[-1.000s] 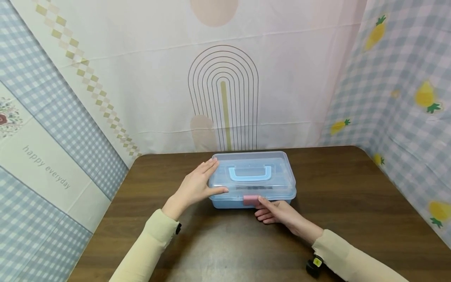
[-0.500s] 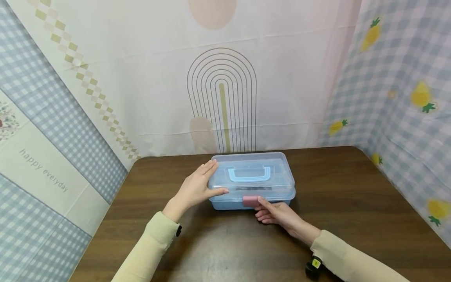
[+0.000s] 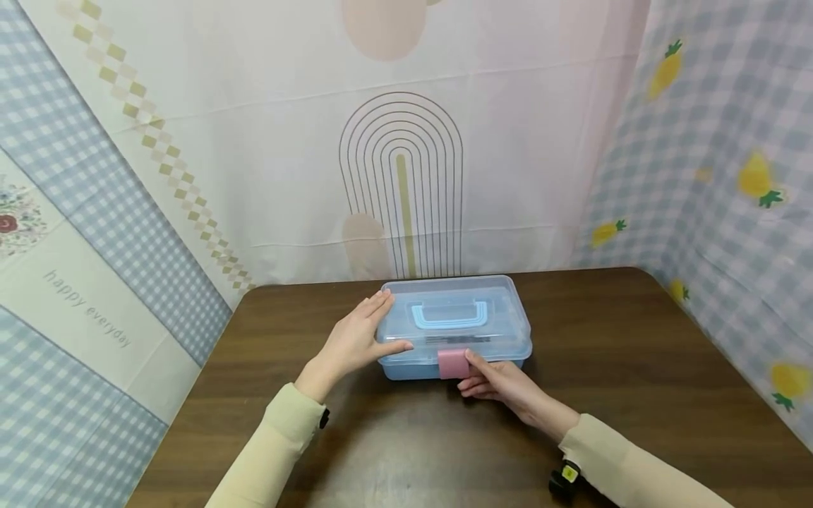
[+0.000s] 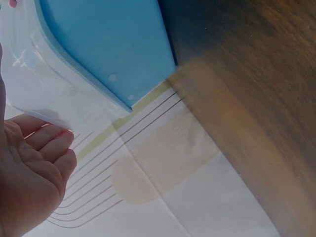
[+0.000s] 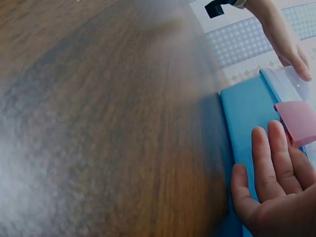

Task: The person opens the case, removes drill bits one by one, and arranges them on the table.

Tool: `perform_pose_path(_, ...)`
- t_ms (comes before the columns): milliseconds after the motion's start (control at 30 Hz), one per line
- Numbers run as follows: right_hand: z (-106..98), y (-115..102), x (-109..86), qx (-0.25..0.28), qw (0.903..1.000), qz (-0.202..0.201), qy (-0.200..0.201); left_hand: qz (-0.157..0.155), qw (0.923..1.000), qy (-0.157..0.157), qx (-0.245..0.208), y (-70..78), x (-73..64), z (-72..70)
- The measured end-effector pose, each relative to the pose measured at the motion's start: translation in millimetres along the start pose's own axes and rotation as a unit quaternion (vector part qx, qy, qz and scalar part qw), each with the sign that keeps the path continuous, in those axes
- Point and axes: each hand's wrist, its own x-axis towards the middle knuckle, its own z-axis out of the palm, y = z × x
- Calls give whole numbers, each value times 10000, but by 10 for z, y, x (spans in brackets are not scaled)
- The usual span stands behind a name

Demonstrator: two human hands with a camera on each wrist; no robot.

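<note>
A clear-lidded blue plastic storage box, its lid down, sits at the back of the table. My left hand rests at the lid's left side, fingers straight and thumb along the front left. In the left wrist view, that left hand shows its fingertips by the lid's edge. My right hand is at the box's front, holding the pink latch between thumb and fingers. In the right wrist view the pink latch stands slightly off the blue wall, beside the right hand's fingers; the thumb is hidden there.
The light blue carry handle lies flat on the lid. Something dark shows faintly under the lid's front. A brown wooden table carries the box, with a printed cloth hanging behind and checked cloths at both sides.
The pink latch now shows taller at the box's front, its lower edge further down. My right fingers have shifted slightly with it. The left hand and box stay in place.
</note>
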Motion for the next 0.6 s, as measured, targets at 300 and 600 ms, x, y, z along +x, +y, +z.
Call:
perform_pose_path(300,-14,-12,-16,-30,9999,82,-61,-61,10000,-48,-15,-8,8,9)
perform_pose_path(600,-31,-19,-26,4,9997,57,-258,-56,10000,28,-69,-21,-4,25)
